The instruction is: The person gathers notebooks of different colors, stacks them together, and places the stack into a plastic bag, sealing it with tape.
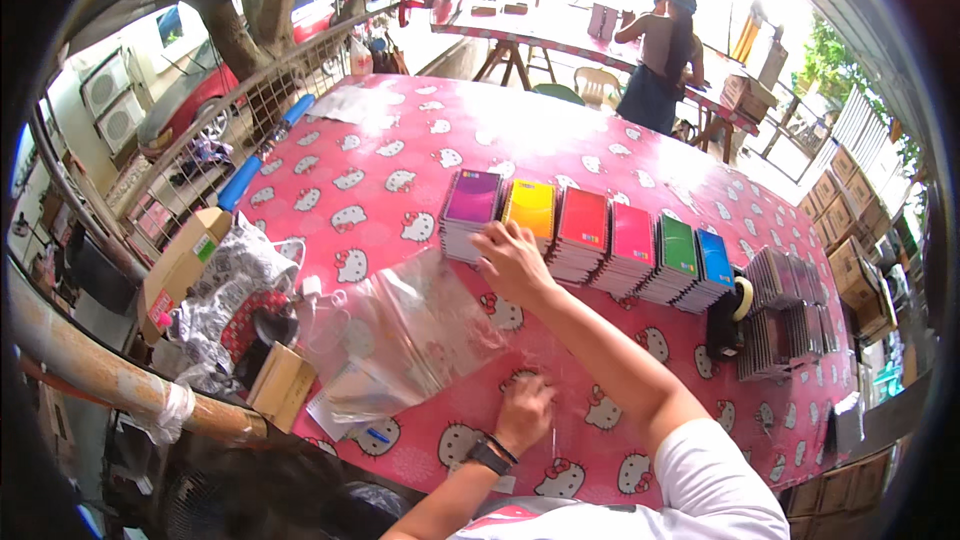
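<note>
My right arm (645,380) reaches out farther, its forearm slanting up and leftward across my front from a bent elbow. My right hand (512,262) is turned back up, with the fingers bent and slightly parted. My left hand (525,412) sits closer to my body, fingers curled forward, its wrist (497,448) in line with the forearm rising from the lower edge. How firmly either hand closes, I can't tell.

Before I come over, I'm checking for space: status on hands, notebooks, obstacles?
Right hand at purple stack, yellow stack. Left hand near plastic bag. Six notebook stacks, one row. Bag close to purple stack.
</note>
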### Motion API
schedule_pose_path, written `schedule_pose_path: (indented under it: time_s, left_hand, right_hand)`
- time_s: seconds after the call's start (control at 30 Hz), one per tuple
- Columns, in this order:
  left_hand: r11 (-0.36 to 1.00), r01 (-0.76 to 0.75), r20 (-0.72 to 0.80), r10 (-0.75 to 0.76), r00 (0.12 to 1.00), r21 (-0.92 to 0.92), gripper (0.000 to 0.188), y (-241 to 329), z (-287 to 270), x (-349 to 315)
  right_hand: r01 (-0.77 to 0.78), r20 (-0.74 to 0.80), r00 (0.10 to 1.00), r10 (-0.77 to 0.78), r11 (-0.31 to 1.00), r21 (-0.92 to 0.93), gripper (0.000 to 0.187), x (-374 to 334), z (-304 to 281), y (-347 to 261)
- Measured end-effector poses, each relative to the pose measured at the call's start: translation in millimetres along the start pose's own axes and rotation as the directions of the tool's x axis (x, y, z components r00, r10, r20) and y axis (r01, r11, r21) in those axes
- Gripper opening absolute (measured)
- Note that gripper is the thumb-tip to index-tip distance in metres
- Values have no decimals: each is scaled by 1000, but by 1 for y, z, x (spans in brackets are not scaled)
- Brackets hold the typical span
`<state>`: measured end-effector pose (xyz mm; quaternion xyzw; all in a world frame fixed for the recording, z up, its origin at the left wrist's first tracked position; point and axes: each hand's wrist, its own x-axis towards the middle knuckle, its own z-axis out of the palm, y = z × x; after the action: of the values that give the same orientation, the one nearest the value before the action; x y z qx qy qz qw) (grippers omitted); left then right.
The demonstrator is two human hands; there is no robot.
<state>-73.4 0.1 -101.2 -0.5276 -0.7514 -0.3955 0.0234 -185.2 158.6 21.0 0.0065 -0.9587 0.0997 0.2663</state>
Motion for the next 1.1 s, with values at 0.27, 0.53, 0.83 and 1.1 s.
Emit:
schedule_pose_path:
  time_s: [0.27, 0.53, 0.83, 1.1]
  left_hand:
    - [993, 19, 130, -34, 991, 114, 32, 6, 8, -8]
    - [978, 47, -14, -51, 999, -204, 46, 1, 8, -2]
    - [833, 175, -128, -280, 951, -524, 63, -17, -112, 27]
    - [280, 521, 381, -427, 820, -806, 39, -23, -18, 16]
  right_hand:
    - [-67, 273, 948, 161, 943, -326, 47, 81, 64, 19]
    - [-53, -223, 973, 61, 998, 40, 21, 80, 21, 56]
    - [-351, 483, 876, 0, 688, 635, 23, -83, -95, 5]
    - [-73, 396, 918, -16, 975, 208, 19, -40, -43, 23]
